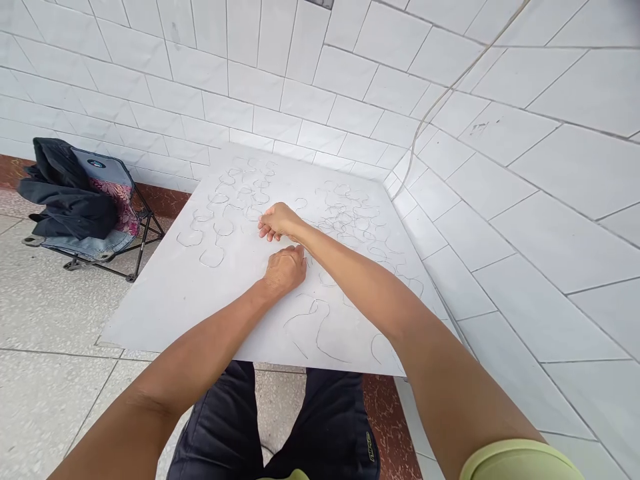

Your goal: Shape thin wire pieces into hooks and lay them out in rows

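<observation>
A white board [165, 293] lies across my lap, strewn with many thin bent wire pieces. Shaped wire loops [223, 200] are laid out at the far left, a tangled pile of wires [355, 217] sits at the far right, and longer curved wires [315, 323] lie near me. My right hand [277, 222] reaches across to the board's middle with its fingers curled down in a pinch; what it holds is too thin to make out. My left hand [285, 268] rests just below it, fingers closed against the board.
A folding camp chair [107, 220] heaped with dark clothing stands on the speckled floor at the left. White tiled walls close in behind and to the right. A thin cable [440, 100] runs down the right wall to the board's far corner.
</observation>
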A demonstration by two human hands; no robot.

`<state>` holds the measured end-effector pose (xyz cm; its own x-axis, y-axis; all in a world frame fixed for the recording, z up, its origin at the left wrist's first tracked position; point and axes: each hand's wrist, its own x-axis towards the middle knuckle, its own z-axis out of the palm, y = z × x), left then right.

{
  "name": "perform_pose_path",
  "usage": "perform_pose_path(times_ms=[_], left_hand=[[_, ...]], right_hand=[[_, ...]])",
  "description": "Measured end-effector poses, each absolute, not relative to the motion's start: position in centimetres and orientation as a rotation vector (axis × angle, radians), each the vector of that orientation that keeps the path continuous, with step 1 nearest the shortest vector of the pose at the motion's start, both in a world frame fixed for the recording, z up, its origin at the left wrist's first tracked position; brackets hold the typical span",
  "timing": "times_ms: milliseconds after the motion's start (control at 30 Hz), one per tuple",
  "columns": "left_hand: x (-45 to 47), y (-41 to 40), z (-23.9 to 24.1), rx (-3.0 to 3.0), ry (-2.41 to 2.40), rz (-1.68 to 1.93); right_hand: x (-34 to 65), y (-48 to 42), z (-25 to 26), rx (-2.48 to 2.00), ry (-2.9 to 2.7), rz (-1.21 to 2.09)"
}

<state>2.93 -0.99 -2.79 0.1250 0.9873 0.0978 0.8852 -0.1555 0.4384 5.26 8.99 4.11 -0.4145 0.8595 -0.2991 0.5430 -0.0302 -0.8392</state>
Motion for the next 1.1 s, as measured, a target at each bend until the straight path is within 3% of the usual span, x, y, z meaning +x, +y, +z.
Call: perform_pose_path(times_ms=[433,667,867,1100], left_hand=[[2.6,-0.9,-2.3,2.094,1.823,0.497],[2.4,-0.3,-2.3,2.187,1.772,0.584],[2.3,0.6,-2.1,2.131,1.764,0.631],[2.4,0.4,-1.6,2.072,1.779,0.603]], right_hand=[[4.3,8.6,3.3,-1.735,-2.177,0.979],[14.4,5.6,6.1,-1.491,-2.065,0.822],[26.6,-3.2,9.2,-1.501,-2.082,0.761],[32.3,-13.0,6.6,-1.725,-2.281,0.701]])
